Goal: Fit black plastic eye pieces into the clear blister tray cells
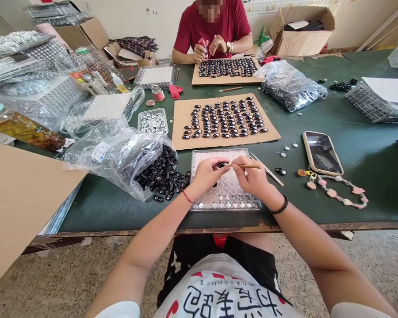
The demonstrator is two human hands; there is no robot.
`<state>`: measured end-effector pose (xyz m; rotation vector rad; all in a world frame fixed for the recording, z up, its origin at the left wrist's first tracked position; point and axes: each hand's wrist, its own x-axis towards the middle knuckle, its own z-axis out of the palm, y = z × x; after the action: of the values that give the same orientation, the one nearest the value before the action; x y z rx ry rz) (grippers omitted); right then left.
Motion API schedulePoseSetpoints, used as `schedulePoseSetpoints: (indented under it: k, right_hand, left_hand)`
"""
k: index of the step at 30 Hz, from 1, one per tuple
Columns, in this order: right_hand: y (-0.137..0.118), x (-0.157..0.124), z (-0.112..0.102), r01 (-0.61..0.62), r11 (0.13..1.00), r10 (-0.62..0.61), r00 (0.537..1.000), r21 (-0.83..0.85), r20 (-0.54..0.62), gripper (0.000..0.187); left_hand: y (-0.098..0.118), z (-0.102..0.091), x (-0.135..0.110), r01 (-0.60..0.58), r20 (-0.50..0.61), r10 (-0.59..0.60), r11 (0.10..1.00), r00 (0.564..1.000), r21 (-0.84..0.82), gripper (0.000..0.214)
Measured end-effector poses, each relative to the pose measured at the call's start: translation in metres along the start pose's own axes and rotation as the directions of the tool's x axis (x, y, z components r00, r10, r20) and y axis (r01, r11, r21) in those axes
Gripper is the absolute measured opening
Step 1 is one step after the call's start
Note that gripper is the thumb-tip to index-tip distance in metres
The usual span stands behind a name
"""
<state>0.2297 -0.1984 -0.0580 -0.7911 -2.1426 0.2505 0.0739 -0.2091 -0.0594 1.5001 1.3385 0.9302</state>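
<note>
My left hand [209, 171] pinches a small glossy black oval piece [223, 164] between thumb and fingers. In my right hand [250, 176] is a thin wooden stick [250, 166], gripped like a pen, its left end at the black piece. Both hands hover over a clear plastic tray [227, 207] with rows of round cups; small silvery discs sit in its front rows. Left of the tray, loose black pieces [161, 172] spill from a clear plastic bag [109, 152]. Right of my right hand lies another black piece [280, 171].
Beyond the tray, a cardboard sheet [182, 115] carries rows of black pieces. A tub of silvery discs [152, 121] stands to its left. A phone [323, 152] with a beaded strap [331, 193] lies right. Across the table, a co-worker [214, 31] holds a red bottle over another board [199, 79].
</note>
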Motion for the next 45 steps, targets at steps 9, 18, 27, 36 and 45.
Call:
schedulePoseSetpoints:
  k: [9,18,27,36,45]
  right_hand:
    - [0.014,0.009,0.001,-0.453,0.405,0.574,0.802,0.794,0.165,0.026]
    - [0.026,0.016,-0.01,-0.33,0.078,0.729,0.663,0.941,0.172,0.021]
    - [0.026,0.016,-0.008,-0.328,0.073,0.717,0.674,0.942,0.179,0.024]
    - [0.02,0.02,-0.007,-0.33,0.038,0.725,0.659,0.943,0.201,0.026]
    - [0.021,0.022,-0.008,-0.318,0.006,0.734,0.645,0.948,0.212,0.028]
  left_hand:
    - [0.0,0.002,-0.002,0.048,0.086,-0.032,0.981,0.996,-0.187,0.032]
    - [0.0,-0.003,-0.001,0.103,0.153,-0.047,0.917,0.987,-0.385,0.024]
    - [-0.008,-0.037,0.022,0.079,-0.118,-0.142,0.903,0.983,-0.423,0.029]
    - [-0.015,-0.126,0.133,0.268,-0.454,-0.188,0.956,0.871,0.119,0.013]
    - [-0.036,-0.133,0.166,0.366,-0.494,-0.259,0.921,0.83,0.131,0.019]
